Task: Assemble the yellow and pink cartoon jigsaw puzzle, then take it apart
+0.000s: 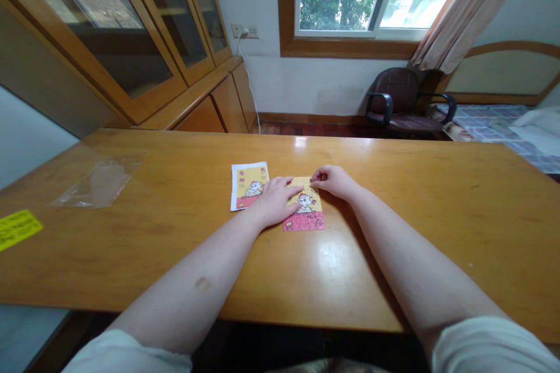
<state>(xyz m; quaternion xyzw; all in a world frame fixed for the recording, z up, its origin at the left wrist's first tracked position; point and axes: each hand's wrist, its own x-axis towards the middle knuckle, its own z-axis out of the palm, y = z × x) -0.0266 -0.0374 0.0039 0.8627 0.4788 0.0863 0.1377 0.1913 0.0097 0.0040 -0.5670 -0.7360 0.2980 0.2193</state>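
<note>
A small yellow and pink jigsaw puzzle (304, 221) with a white cartoon animal lies on the wooden table (175, 233). Left of it is a white-edged picture card (234, 189) showing a similar drawing, partly covered by my left hand (277, 199). That hand rests with fingers spread over the puzzle's left side. At the puzzle's upper right edge, my right hand (330, 180) has its thumb and fingers pinched together; whatever is between the fingertips is too small to make out.
A clear plastic bag (105, 180) lies on the table's left part, with a yellow label (20, 229) near the left edge. Beyond the table are a glass-door cabinet (175, 70), a chair (400, 99) and a bed (499, 122).
</note>
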